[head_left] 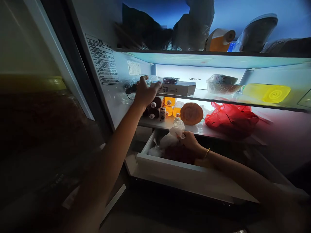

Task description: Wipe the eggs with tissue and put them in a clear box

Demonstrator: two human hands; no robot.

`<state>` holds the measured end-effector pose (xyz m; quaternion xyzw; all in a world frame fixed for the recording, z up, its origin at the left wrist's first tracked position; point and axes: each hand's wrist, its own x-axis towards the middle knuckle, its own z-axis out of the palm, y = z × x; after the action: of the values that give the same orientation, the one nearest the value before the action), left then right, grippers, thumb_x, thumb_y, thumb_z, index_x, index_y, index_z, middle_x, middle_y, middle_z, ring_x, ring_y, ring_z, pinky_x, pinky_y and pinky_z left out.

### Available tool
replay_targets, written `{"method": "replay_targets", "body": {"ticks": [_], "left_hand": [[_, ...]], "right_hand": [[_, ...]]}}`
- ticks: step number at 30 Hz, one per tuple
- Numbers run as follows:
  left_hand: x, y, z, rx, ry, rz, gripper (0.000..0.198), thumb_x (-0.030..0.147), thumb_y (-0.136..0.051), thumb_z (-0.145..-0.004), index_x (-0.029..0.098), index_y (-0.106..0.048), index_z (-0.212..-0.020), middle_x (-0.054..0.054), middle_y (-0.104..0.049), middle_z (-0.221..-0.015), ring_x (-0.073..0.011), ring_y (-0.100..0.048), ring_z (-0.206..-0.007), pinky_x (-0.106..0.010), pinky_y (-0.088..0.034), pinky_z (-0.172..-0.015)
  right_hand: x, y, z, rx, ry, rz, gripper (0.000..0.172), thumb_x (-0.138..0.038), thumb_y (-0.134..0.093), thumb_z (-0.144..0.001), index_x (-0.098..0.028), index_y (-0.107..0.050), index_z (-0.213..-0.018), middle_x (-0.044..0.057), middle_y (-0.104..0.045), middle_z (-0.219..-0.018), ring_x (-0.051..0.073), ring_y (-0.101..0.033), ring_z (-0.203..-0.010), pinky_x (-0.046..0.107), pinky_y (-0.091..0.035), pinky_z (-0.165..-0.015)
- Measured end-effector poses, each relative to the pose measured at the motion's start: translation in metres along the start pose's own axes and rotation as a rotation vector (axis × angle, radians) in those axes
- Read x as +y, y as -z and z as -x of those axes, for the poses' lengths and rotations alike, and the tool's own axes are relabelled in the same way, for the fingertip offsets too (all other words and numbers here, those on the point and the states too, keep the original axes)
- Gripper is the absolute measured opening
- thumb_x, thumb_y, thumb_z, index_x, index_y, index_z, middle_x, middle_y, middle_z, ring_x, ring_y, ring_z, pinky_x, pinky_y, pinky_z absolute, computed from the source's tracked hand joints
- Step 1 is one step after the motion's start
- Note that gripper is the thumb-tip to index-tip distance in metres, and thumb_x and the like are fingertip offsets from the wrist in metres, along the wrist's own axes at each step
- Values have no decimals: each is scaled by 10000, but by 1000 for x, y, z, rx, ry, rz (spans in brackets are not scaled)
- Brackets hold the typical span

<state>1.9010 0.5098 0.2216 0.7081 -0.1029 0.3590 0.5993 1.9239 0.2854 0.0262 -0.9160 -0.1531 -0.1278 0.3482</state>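
Note:
My right hand [190, 141], with a thin gold bracelet [207, 152] at the wrist, pinches the gathered top of a translucent plastic bag [178, 127]. That bag is above the pulled-out fridge drawer [167, 163], where more whitish plastic and dark contents lie in shadow. Higher up on the left, my left hand [146, 92] reaches over the middle shelf, fingers apart. Its thumb overlaps the left end of a flat white box [181, 89]; whether they touch is unclear. Clear plastic packaging [131, 84] lies just behind and left of that hand.
Below the middle shelf are several bottles [169, 102], a small can [162, 114], a round orange-brown item [191, 114] and a red plastic bag [232, 119]. A yellow-capped container [267, 93] and wrapped bowl [221, 84] stand above. The open fridge door [36, 97] borders the left.

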Motion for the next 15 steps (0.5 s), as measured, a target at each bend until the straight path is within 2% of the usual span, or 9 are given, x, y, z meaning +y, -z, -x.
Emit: {"method": "replay_targets", "body": {"ticks": [1, 4, 7, 11, 15], "left_hand": [[-5, 7, 23, -15, -29, -81, 355, 238, -654, -832, 116, -551, -1150, -134, -544, -1224, -305, -494, -1228, -469, -420, -1024], [-32, 22, 91, -156, -109, -229, 221, 299, -598, -851, 182, -603, -1039, -71, -624, -1140, -246, -556, -1135, -409, -441, -1004], [-68, 28, 139, -205, -129, -300, 217, 336, -565, -865, 206, -608, -1034, -65, -635, -1145, -240, -564, -1135, -401, -439, -988], [-102, 26, 165, -220, -77, -245, 239, 354, -545, -890, 215, -595, -1079, -68, -614, -1203, -234, -538, -1200, -395, -407, -1025], [-104, 24, 167, -158, -15, -135, 332, 408, -559, -900, 231, -561, -1181, -68, -581, -1295, -234, -514, -1240, -400, -377, -1065]], "right_hand": [[-3, 2, -1, 27, -6, -13, 308, -415, -571, -765, -132, -605, -648, 30, -601, -620, 138, -499, -616, 233, -292, -538], [-14, 14, -6, 166, -21, -66, 263, -385, -579, -713, -150, -562, -594, -5, -539, -555, 114, -435, -576, 231, -277, -519], [-28, 29, -11, 299, -39, -106, 251, -361, -591, -663, -172, -496, -527, -32, -476, -506, 96, -376, -540, 235, -257, -498], [-46, 50, -15, 359, -50, -186, 265, -357, -603, -659, -182, -462, -518, -50, -436, -494, 85, -351, -521, 235, -257, -481], [-72, 78, -14, 420, -13, -274, 241, -305, -602, -704, -180, -464, -551, -64, -417, -496, 70, -350, -499, 230, -261, -468]]}}
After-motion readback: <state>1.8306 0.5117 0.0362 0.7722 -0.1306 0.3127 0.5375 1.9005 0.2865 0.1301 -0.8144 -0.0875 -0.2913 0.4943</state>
